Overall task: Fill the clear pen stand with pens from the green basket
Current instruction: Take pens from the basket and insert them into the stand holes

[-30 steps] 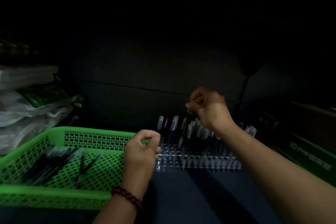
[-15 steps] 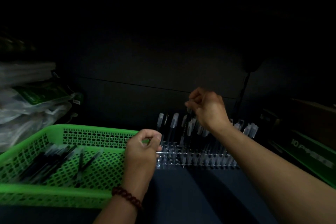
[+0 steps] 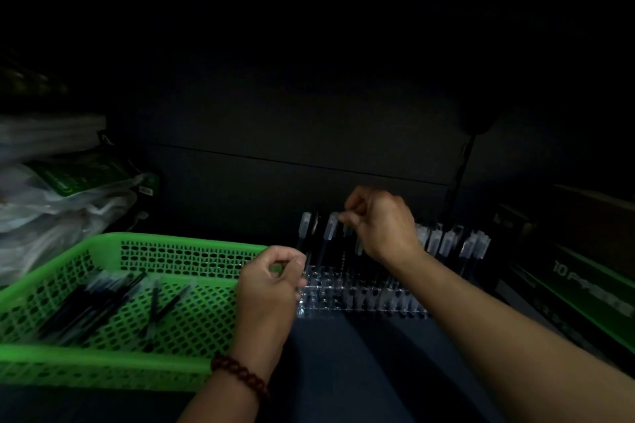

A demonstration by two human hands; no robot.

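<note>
Far left I see one heap of plastic bags [image 3: 51, 203]. Next, one green basket [image 3: 103, 364], near left. Loose dark pens [image 3: 99, 302] lie flat in it, most in one bunch, two apart to its right; too dim for a full count. My left hand [image 3: 271, 285], with one bead bracelet [image 3: 240, 374] on the wrist, sits at the basket's right end, just beside the stand. Its fingers are curled with thumb to forefinger; I cannot tell if they hold anything. One clear pen stand [image 3: 360, 306] is at centre, right of the basket. Standing pens [image 3: 446, 244] fill it: three left of my right hand, roughly six right of it. My right hand [image 3: 385, 223], above the stand, pinches the top of one upright pen [image 3: 346, 230]. One green box [image 3: 584, 292] is far right.
</note>
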